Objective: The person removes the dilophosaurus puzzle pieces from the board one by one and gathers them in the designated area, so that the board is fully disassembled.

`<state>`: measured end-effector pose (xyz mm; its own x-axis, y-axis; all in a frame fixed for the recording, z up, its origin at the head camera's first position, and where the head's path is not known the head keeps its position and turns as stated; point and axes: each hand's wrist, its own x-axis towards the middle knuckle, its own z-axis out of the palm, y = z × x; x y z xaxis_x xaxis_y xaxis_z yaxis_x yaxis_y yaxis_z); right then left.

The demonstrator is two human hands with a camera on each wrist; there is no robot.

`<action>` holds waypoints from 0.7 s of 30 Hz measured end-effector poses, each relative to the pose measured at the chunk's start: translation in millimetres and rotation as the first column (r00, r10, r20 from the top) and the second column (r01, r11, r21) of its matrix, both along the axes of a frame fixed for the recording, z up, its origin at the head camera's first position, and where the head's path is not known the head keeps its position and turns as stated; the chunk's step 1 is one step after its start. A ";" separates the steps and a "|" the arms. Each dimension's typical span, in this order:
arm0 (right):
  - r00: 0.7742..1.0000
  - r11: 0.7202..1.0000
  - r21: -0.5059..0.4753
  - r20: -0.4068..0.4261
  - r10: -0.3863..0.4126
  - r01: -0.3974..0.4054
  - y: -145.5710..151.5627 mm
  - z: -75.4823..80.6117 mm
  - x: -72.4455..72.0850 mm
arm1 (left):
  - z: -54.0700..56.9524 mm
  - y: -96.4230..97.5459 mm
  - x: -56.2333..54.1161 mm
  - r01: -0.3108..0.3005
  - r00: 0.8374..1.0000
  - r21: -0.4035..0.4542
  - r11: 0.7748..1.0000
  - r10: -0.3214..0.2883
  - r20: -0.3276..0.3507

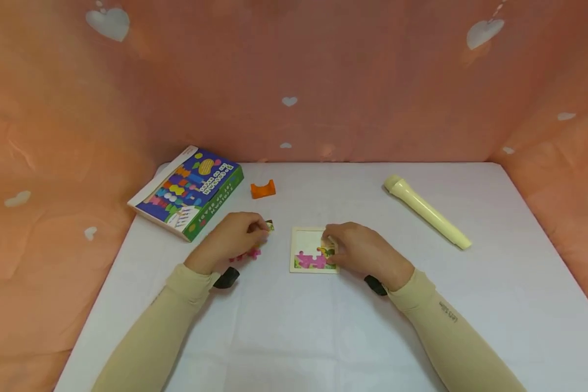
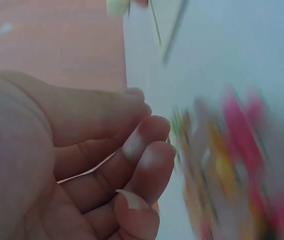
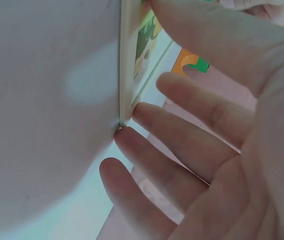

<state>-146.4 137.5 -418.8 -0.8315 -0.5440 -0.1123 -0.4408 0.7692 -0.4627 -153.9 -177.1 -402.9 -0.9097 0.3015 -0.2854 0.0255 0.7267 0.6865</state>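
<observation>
A small square jigsaw tray (image 1: 314,271) with a pale rim lies on the table, part filled with pink and green pieces (image 1: 311,260). My right hand (image 1: 365,253) is at its right side. In the right wrist view the thumb reaches over the picture face, and two nearly straight fingertips (image 3: 144,112) meet the tray's edge. My left hand (image 1: 235,239) hovers over loose puzzle pieces (image 1: 251,253) to the left, fingers loosely bent and thumb near the index finger. Nothing shows between them in the left wrist view. A dark-and-green puzzle piece (image 1: 270,225) appears right beside the left fingertips.
A blue and green toy box (image 1: 191,188) lies at the back left, with an orange arch-shaped block (image 1: 263,189) to its right. At the back right lies a cream-coloured tube (image 1: 426,212) with a wider end. Pink cloth (image 1: 294,71) hangs behind the table.
</observation>
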 end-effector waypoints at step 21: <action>0.997 0.998 0.028 0.054 -0.063 0.061 8.5 1.5 -5.6 | -15.2 115.2 -17.0 0.263 0.962 -0.039 0.964 -0.265 -0.067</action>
<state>-152.0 146.0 -417.3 -0.8557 -0.4879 -0.1726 -0.3662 0.8065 -0.4642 -170.9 -61.9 -418.1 -0.8171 0.5264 -0.2351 0.2674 0.7073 0.6544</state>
